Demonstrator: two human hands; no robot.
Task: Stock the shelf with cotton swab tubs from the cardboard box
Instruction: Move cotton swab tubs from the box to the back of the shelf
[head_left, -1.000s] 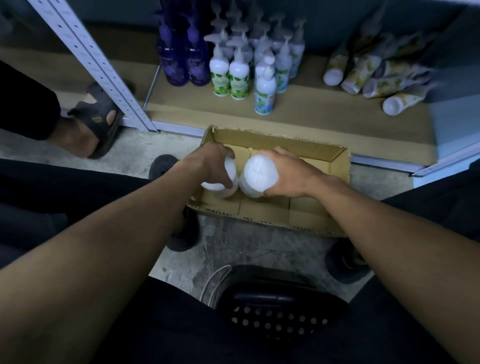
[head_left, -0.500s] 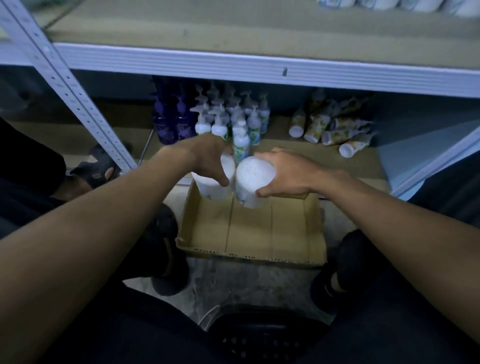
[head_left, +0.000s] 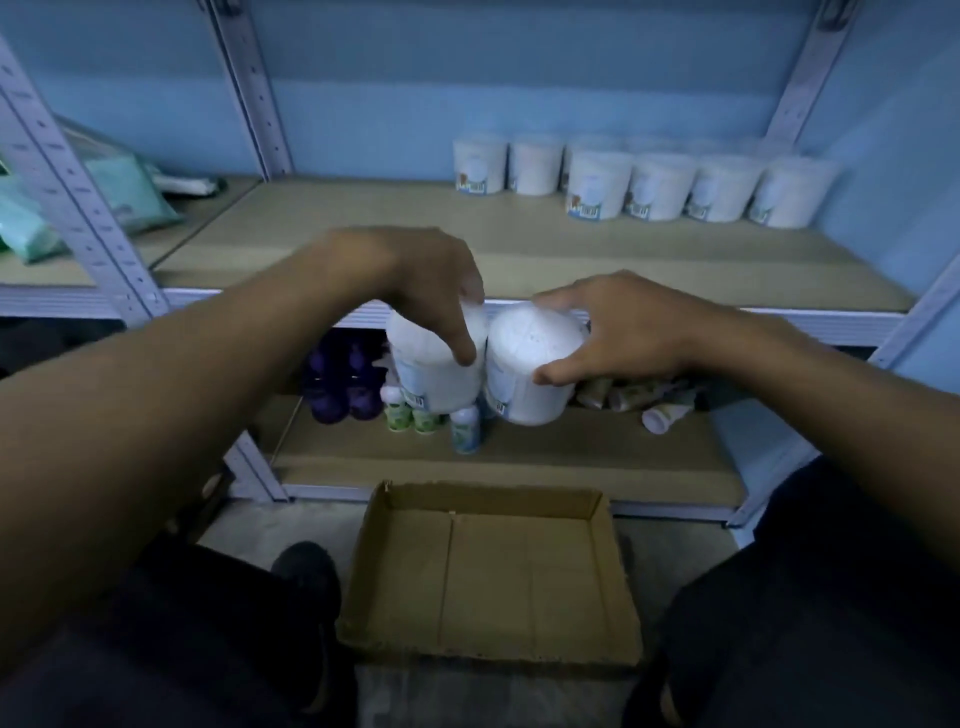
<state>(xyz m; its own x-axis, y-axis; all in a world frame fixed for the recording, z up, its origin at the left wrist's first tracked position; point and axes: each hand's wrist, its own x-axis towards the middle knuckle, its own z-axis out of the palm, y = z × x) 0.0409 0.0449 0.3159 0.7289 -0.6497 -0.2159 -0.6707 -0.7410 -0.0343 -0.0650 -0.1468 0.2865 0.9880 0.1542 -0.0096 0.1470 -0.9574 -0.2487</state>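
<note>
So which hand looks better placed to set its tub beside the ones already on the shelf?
Probably the right hand: its tub is nearer the row of tubs at the shelf's right. The left hand holds its tub farther left.

tub labels (head_left: 415, 399) blurred, teal packets (head_left: 31, 228) cut off left

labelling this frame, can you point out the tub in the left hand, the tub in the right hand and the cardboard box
tub in the left hand (head_left: 441, 382), head view, on its white side wall below the fingers
tub in the right hand (head_left: 535, 338), head view, on its white lid
cardboard box (head_left: 488, 566), head view, on its bare floor
</note>
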